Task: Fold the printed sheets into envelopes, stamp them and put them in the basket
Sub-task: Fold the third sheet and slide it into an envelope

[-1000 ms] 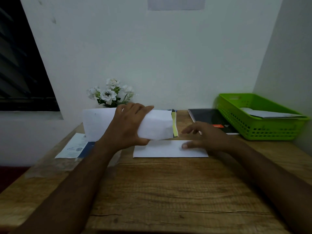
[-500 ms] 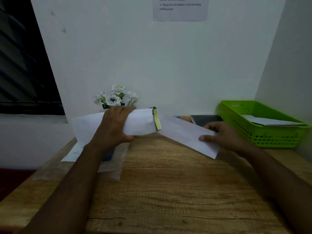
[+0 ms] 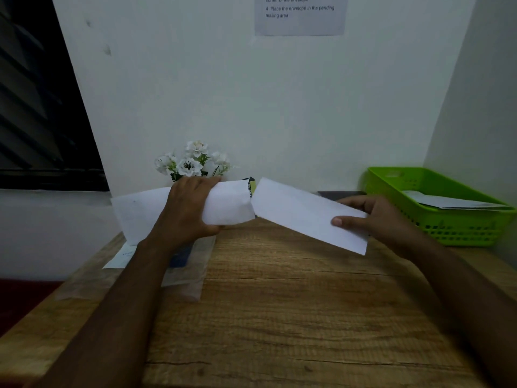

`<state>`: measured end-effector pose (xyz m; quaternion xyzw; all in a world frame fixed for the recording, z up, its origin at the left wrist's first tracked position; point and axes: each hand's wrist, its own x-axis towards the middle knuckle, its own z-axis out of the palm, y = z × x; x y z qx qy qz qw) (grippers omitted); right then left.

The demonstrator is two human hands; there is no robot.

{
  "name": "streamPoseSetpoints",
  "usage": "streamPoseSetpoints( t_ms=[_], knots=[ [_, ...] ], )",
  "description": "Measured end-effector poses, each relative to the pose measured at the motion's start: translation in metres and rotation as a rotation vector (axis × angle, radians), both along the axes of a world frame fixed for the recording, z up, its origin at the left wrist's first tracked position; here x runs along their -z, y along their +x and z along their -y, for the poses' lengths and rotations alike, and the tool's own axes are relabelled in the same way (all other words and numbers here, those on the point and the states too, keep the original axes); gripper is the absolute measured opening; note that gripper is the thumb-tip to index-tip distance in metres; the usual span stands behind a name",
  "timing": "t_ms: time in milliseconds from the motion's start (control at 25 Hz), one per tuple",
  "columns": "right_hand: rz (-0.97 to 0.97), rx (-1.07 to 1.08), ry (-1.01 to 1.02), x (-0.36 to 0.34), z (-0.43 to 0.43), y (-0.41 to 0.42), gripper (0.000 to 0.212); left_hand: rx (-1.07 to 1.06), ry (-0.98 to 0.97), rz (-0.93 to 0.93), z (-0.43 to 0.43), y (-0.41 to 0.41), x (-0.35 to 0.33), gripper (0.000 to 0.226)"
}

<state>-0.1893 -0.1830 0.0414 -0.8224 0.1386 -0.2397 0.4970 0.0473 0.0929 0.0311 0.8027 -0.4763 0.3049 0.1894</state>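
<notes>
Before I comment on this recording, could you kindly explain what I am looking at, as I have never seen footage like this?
There is no machine here. One camera worn on a person's head looks forward and down, so the two arms reaching in from below are the wearer's own. The left hand grips a white envelope with a yellow strip at its end. The right hand pinches a folded sheet, held above the wooden table with its corner close to the envelope's end. Loose papers lie on the table's left, partly under the left arm. White flowers stand at the back. On the right, a green basket holds stacked papers. A printed notice hangs on the wall.
</notes>
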Motion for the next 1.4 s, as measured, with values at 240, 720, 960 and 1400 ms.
streamPoseSetpoints(
  t_ms=[240,720,960,1400],
  knots=[
    [-0.015,-0.019,-0.058,-0.003,0.0,-0.002,0.039,0.026,0.084,0.002,0.005,-0.004,0.004,0.095],
    [0.086,-0.01,-0.082,0.011,-0.002,0.008,0.034,0.224,0.238,-0.047,0.028,-0.032,0.009,0.092],
    [-0.095,0.035,0.111,0.014,-0.005,0.015,0.059,0.2,0.22,-0.04,0.027,-0.031,0.01,0.091],
    [-0.122,0.056,0.343,0.005,0.006,0.003,0.022,0.166,0.157,-0.065,0.019,-0.023,0.008,0.095]
  ],
)
